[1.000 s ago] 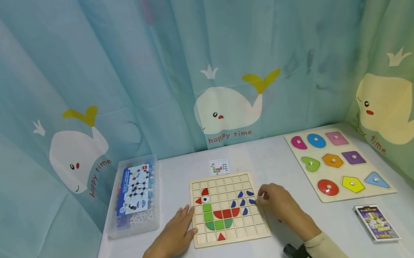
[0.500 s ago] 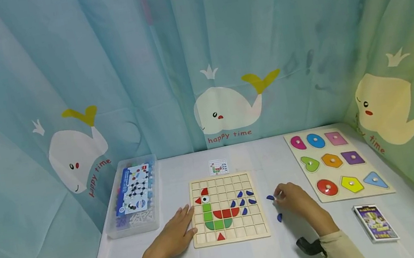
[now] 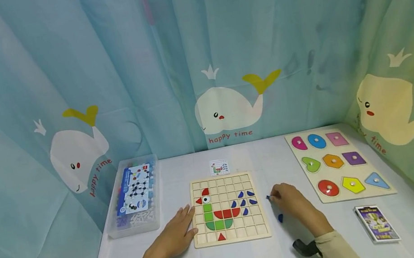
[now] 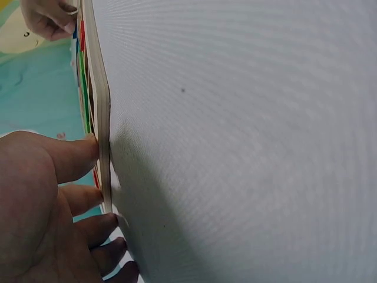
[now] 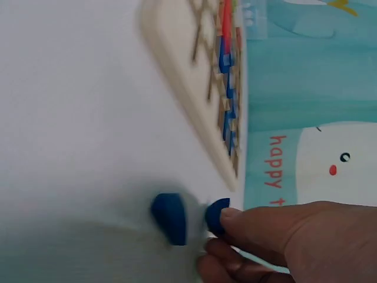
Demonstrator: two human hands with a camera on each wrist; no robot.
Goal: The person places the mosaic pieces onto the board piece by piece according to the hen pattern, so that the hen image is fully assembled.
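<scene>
A wooden grid board (image 3: 232,240) lies on the table, with red, green and blue flat pieces forming a bird shape in its cells. My left hand (image 3: 175,234) rests against the board's left edge, fingers extended; in the left wrist view its thumb and fingertips touch the rim (image 4: 103,118). Right of the board, my right hand (image 3: 295,204) pinches a small blue curved-edged piece (image 5: 216,215) between thumb and finger, just above or at the tabletop. Another blue piece (image 3: 280,218) lies on the cloth nearer the person, partly shadowed by that hand.
A small pattern card (image 3: 219,167) lies behind the board. On the left is a clear plastic box (image 3: 136,223) of parts. A knobbed shape puzzle (image 3: 339,173) and a boxed card deck (image 3: 377,224) are at the right. Curtains stand behind the table.
My right hand drew back rightward from the board's right side to the loose blue pieces, then shifted slightly left and pinched the farther one. The left hand stays put.
</scene>
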